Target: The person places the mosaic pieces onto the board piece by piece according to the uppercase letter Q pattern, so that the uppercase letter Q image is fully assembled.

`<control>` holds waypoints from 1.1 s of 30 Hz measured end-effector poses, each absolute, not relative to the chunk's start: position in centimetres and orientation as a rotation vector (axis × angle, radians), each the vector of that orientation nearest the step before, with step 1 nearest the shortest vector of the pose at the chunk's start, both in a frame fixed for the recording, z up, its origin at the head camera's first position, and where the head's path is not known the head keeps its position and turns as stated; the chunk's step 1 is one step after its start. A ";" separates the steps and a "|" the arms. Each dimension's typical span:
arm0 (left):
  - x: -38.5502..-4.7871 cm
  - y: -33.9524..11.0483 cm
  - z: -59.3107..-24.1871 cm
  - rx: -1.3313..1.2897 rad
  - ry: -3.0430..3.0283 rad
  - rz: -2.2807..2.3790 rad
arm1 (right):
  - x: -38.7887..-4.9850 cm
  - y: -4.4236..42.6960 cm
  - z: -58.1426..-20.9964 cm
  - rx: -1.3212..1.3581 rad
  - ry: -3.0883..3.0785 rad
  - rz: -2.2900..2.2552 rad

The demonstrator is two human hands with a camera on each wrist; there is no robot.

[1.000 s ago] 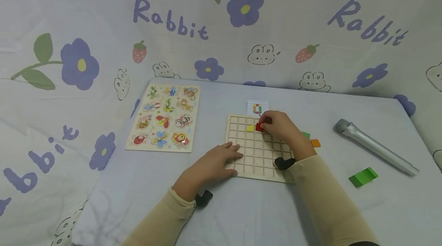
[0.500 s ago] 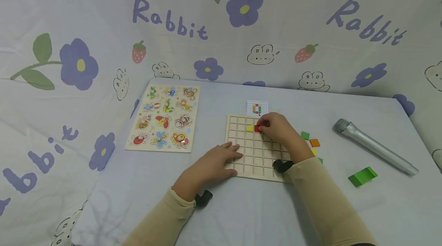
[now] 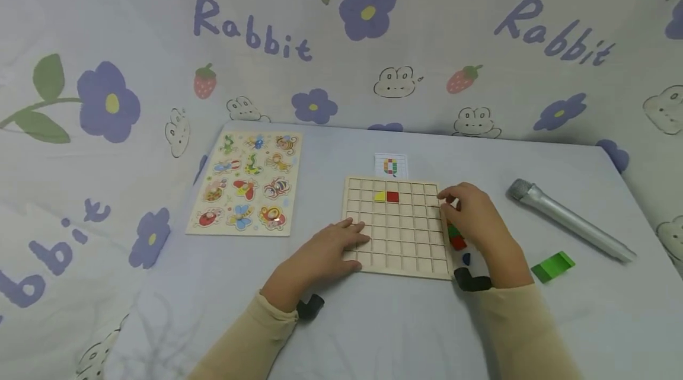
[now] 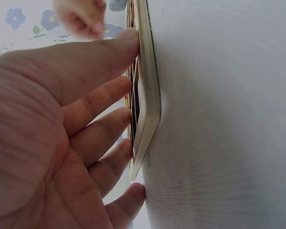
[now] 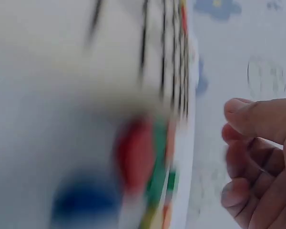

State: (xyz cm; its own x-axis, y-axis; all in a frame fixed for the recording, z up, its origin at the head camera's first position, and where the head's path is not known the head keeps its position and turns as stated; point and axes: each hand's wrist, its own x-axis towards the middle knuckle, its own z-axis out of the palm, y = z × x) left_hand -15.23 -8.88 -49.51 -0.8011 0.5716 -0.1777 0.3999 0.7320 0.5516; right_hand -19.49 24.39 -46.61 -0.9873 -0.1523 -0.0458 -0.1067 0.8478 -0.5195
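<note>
My left hand [image 3: 331,252] rests with spread fingers on the left edge of a wooden grid board [image 3: 411,243]. In the left wrist view its fingertips touch the board's edge. A red square tile [image 3: 392,197] lies in a cell near the top of the grid, beside a yellow piece [image 3: 380,196]. My right hand [image 3: 475,214] hovers over the board's right edge, fingers loosely bent and nothing between them. Below it lie loose pieces, among them a red one [image 3: 458,243], a green one [image 3: 453,231] and a blue one [image 3: 466,259]. The hand partly hides this group.
A small card [image 3: 391,165] with a coloured Q pattern lies behind the board. An insect picture puzzle [image 3: 240,234] is at the left. On the right lie a silver microphone [image 3: 573,223] and a green block [image 3: 554,267].
My right hand has let go of the red tile, which stays in the grid beside the yellow piece. It has moved right toward the loose pieces. The left hand stays on the board.
</note>
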 end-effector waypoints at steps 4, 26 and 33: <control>-15.2 -9.3 -49.5 0.741 2.600 0.722 | -18.4 27.7 -47.2 -0.178 2.874 -0.708; -15.2 -9.1 -49.8 0.730 2.601 0.713 | -16.3 30.7 -48.7 -0.037 2.832 -0.739; -15.2 -8.9 -49.7 0.746 2.601 0.700 | -16.2 30.6 -48.5 0.040 2.813 -0.793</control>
